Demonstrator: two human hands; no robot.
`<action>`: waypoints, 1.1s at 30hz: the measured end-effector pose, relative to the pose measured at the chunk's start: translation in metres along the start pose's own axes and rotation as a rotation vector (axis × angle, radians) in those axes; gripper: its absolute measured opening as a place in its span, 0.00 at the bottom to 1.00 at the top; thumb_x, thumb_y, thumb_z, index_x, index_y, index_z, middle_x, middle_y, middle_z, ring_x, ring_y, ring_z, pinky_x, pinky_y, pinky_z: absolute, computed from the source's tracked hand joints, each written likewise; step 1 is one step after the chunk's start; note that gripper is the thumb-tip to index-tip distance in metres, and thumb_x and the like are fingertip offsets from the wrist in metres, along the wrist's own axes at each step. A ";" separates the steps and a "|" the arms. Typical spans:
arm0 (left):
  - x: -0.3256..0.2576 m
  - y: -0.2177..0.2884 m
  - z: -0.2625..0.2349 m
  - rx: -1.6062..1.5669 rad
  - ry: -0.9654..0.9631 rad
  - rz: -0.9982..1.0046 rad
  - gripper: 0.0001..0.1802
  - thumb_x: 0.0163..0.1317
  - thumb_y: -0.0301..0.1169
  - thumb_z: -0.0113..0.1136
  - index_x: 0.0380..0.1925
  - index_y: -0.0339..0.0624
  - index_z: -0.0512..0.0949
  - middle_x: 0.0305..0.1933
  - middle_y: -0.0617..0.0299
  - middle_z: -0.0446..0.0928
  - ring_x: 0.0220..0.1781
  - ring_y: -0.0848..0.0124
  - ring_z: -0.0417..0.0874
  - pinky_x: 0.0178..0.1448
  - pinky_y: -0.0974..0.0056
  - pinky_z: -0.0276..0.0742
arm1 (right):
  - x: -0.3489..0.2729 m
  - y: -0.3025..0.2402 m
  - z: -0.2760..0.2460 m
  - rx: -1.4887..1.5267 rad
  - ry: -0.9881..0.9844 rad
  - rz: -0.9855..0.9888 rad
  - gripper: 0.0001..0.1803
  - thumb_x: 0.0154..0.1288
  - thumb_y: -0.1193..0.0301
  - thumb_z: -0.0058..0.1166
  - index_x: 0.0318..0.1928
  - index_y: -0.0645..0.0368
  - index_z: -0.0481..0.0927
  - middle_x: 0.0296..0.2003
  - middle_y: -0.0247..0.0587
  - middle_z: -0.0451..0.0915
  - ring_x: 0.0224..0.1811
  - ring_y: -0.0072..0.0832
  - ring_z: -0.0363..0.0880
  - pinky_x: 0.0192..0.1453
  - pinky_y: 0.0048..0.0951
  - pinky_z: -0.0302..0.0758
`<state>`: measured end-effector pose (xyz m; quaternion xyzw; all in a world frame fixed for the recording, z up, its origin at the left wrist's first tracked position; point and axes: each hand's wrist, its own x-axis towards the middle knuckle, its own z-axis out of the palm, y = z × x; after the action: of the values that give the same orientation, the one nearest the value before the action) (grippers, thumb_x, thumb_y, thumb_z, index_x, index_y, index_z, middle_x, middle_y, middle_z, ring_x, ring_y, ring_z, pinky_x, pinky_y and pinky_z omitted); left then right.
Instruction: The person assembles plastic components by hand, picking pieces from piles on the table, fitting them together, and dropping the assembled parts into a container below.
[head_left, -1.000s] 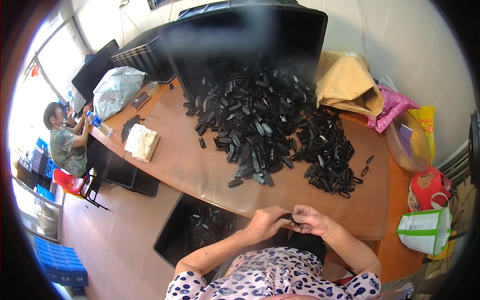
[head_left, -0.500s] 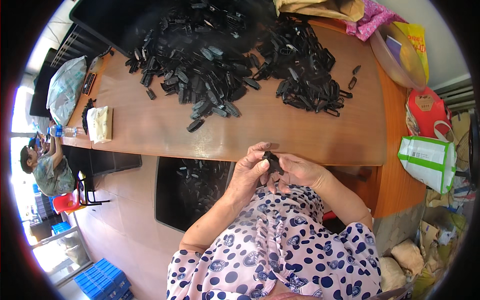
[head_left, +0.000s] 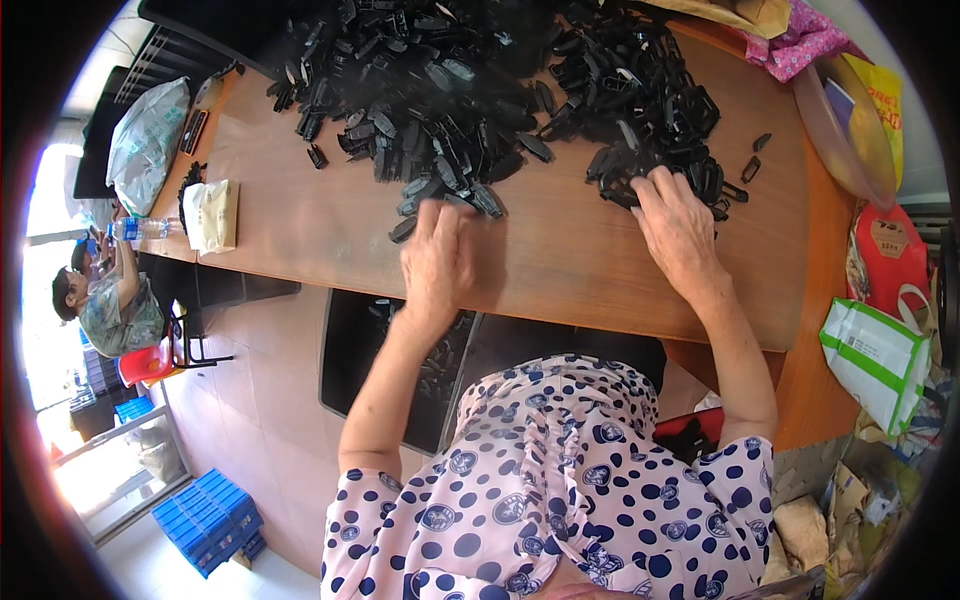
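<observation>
Small black plastic pieces lie on the brown table (head_left: 330, 240) in two heaps. At the near edge of the left heap (head_left: 440, 130) is my left hand (head_left: 436, 262), its fingers bent down and pressed close; their tips and anything in them are hidden. My right hand (head_left: 682, 232) reaches to the near edge of the right heap (head_left: 640, 100), where long ring-shaped pieces lie. Its fingers are stretched and a little apart, touching the pieces, with no piece seen gripped.
A black bin (head_left: 345, 385) with more pieces stands below the table's near edge. Left are a tissue pack (head_left: 212, 215), a plastic bag (head_left: 148, 145) and a bottle (head_left: 145, 229). A plastic bowl (head_left: 845, 140) and bags line the right. A person (head_left: 115, 305) sits far left.
My hands were together at the table's near edge around a black piece. They have parted and moved forward, one to each heap; that piece no longer shows. The view has shifted slightly.
</observation>
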<state>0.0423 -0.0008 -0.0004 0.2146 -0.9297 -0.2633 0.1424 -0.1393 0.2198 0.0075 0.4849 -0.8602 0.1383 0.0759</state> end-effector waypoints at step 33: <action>-0.011 0.035 0.031 -1.557 -0.389 -0.514 0.17 0.65 0.31 0.57 0.53 0.44 0.70 0.43 0.58 0.78 0.27 0.77 0.75 0.26 0.76 0.66 | -0.004 0.042 0.007 1.882 0.198 0.400 0.06 0.68 0.69 0.53 0.39 0.57 0.77 0.45 0.40 0.81 0.48 0.21 0.76 0.53 0.25 0.72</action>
<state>0.0283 0.0448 -0.0079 0.2108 -0.4131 -0.8857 0.0226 -0.1735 0.2416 -0.0070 0.1778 -0.4536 0.8214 -0.2965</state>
